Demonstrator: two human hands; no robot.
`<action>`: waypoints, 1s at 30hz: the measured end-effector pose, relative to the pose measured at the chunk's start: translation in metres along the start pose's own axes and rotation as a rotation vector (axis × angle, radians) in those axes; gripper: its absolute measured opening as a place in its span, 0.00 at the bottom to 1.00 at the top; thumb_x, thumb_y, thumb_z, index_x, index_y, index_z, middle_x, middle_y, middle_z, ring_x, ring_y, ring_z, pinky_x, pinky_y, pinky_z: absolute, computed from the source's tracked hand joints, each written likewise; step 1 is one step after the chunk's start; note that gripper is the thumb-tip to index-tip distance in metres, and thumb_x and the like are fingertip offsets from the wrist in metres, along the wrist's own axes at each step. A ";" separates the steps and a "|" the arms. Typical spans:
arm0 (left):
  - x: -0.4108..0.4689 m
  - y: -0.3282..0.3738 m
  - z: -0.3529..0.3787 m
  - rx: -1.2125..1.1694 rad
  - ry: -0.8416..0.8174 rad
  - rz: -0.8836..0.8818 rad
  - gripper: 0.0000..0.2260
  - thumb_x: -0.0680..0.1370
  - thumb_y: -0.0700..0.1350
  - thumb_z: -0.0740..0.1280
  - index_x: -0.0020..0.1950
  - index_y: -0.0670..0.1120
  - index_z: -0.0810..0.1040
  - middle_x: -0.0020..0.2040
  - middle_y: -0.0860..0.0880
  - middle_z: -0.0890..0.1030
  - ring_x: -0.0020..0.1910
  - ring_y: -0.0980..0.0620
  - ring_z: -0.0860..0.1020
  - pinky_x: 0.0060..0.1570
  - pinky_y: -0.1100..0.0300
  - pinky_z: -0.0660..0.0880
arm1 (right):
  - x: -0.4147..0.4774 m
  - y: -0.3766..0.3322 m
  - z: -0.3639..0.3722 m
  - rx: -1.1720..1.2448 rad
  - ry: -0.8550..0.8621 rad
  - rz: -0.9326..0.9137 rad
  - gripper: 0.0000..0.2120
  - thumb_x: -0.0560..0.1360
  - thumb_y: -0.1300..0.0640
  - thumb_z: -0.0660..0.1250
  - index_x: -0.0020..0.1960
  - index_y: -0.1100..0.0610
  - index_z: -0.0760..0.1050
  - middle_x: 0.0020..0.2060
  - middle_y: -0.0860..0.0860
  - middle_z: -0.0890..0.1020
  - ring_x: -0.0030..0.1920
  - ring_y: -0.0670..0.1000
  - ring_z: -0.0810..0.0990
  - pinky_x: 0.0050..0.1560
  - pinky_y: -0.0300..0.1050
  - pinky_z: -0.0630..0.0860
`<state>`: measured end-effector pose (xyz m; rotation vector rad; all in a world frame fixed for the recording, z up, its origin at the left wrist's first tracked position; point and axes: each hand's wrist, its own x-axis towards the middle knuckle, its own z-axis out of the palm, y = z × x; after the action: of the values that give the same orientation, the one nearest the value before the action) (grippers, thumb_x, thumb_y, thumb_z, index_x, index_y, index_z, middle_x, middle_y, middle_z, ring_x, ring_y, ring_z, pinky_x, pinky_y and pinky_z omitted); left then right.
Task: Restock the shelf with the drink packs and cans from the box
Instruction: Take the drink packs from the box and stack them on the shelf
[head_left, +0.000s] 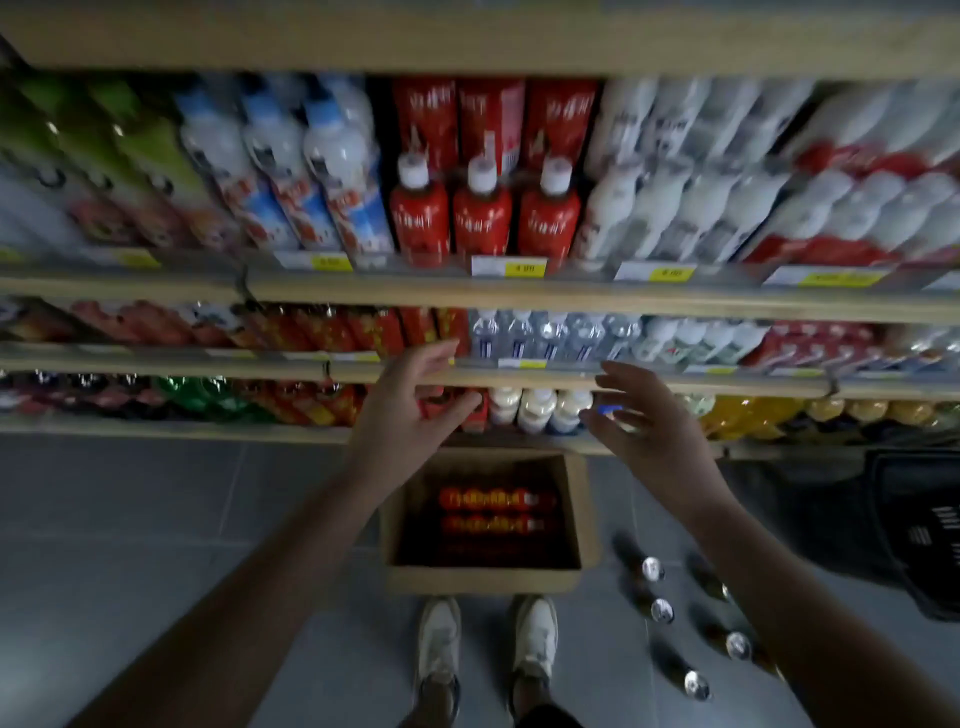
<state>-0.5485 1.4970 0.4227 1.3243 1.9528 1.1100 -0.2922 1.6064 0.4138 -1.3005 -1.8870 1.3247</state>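
Head view: looking down a stocked shelf (519, 299) to the floor (156, 519), with both bare forearms reaching forward; much of the picture is blurred
Left hand (410, 410): raised in front of the lower rails of the shelf, palm turned inward, fingers spread and loosely bent, holding nothing; the fingertips lie over the rail beside red cartons
Right hand (649, 431): level with the left and well apart from it, fingers spread and straight, thumb pointing toward the left hand, holding nothing
Box (483, 582): open brown cardboard, on the floor against the foot of the shelf, below and between the two hands
Drink packs (488, 499): two red-orange rows lying side by side in the far half of the box; the near half is too dark to read
Cans (653, 569): several dark ones with silvery tops standing on the floor just right of the box, under the right forearm
Red bottles (483, 213): three with white caps at the front of the upper shelf, above a white and yellow price tag (509, 267)
Water bottles (550, 338): a clear row one shelf down, just above the gap between the hands
White bottles (535, 410): on the lowest shelf, between the two hands
Basket (914, 519): black, on the floor at the far right
Shoes (439, 639): a pale pair, toes near the box
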 end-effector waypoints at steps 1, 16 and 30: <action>-0.001 -0.016 0.011 0.012 -0.008 -0.017 0.25 0.75 0.50 0.75 0.70 0.50 0.74 0.65 0.53 0.77 0.64 0.61 0.76 0.59 0.57 0.78 | 0.003 0.016 0.006 -0.007 -0.005 0.028 0.24 0.72 0.56 0.78 0.61 0.36 0.75 0.56 0.44 0.84 0.56 0.44 0.84 0.61 0.53 0.81; -0.037 -0.334 0.208 0.233 -0.200 -0.332 0.24 0.73 0.46 0.76 0.68 0.47 0.75 0.63 0.51 0.74 0.63 0.53 0.73 0.62 0.55 0.74 | 0.039 0.326 0.149 -0.553 -0.294 0.281 0.29 0.75 0.44 0.72 0.73 0.45 0.69 0.65 0.49 0.77 0.59 0.55 0.80 0.53 0.54 0.81; -0.034 -0.525 0.320 0.418 -0.294 -0.454 0.27 0.74 0.49 0.74 0.70 0.54 0.69 0.68 0.47 0.71 0.64 0.46 0.74 0.54 0.55 0.77 | 0.081 0.500 0.246 -0.746 -0.340 0.411 0.26 0.78 0.50 0.70 0.74 0.48 0.66 0.66 0.52 0.73 0.63 0.55 0.76 0.58 0.53 0.78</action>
<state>-0.5426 1.4770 -0.1928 1.0753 2.1717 0.2846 -0.3127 1.6090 -0.1491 -2.0120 -2.6002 1.0987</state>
